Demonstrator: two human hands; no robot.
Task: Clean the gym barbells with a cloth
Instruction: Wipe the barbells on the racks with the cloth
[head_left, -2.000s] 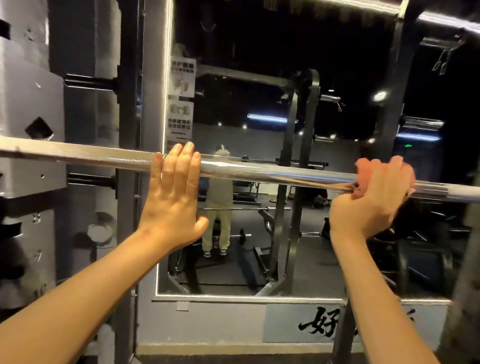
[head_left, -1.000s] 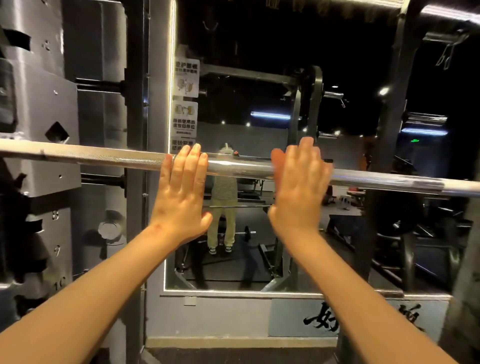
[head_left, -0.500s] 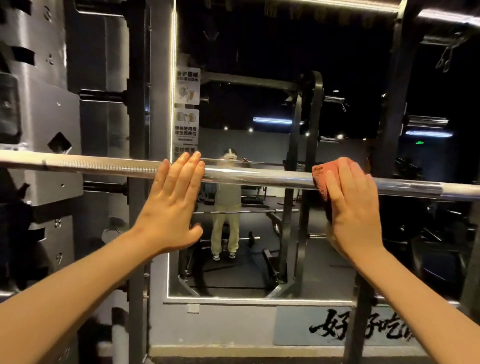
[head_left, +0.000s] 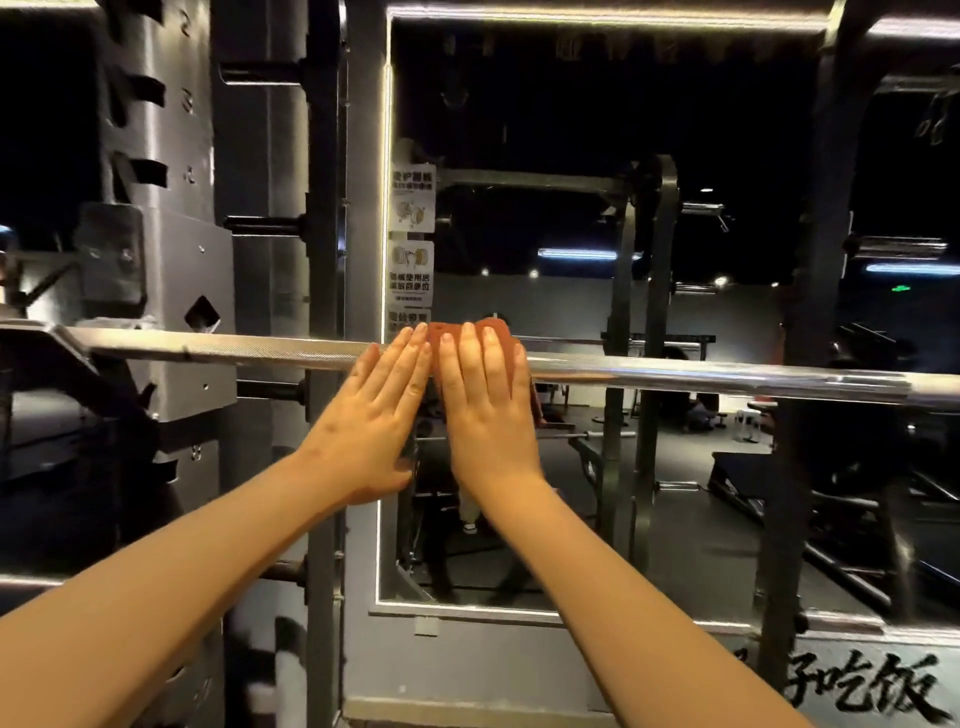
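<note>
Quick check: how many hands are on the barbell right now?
2. The left hand rests flat on the barbell near mid-frame; the right hand, just beside it, presses the orange cloth against the bar.

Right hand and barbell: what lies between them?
The orange cloth lies between the right hand and the barbell, pressed onto the bar by straight fingers; the head view shows this.

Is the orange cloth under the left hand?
No, the cloth lies under the right hand on the barbell; the left hand rests bare beside it.
</note>
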